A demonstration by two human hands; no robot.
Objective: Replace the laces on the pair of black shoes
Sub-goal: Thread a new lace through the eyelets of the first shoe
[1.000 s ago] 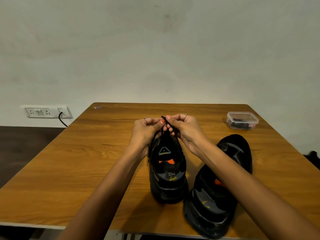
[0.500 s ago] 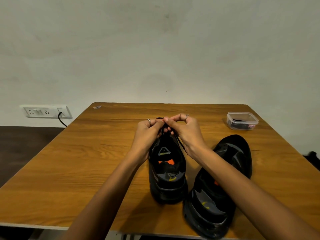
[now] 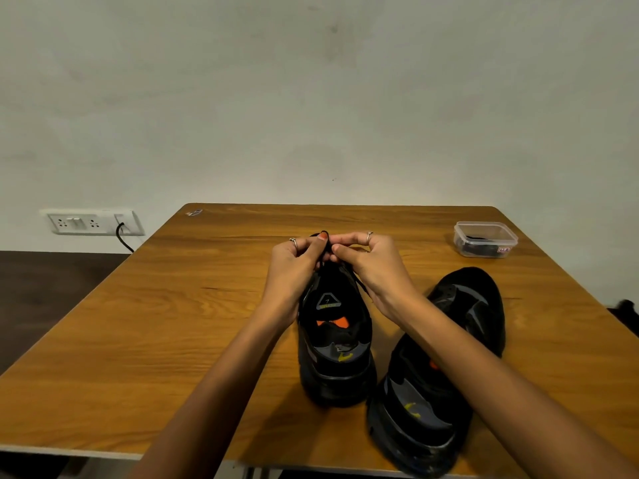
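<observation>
Two black shoes stand on the wooden table [image 3: 179, 326], heels toward me. The left shoe [image 3: 335, 344] is upright in the middle; the right shoe [image 3: 446, 368] lies beside it, partly under my right forearm. Over the front of the left shoe, my left hand [image 3: 294, 267] and my right hand [image 3: 373, 267] meet fingertip to fingertip, each pinching the black lace [image 3: 359, 285]. A strand of lace runs down along the shoe's right side under my right hand. The shoe's toe and eyelets are hidden behind my hands.
A small clear plastic container [image 3: 485, 238] with dark contents sits at the table's far right. A wall socket strip [image 3: 93, 223] with a black cable is on the wall to the left. A small scrap [image 3: 193, 212] lies at the table's far left corner.
Both hands have stayed over the front of the left shoe, with the fingertips drawing closer together and shifting slightly on the lace. The shoes have not moved.
</observation>
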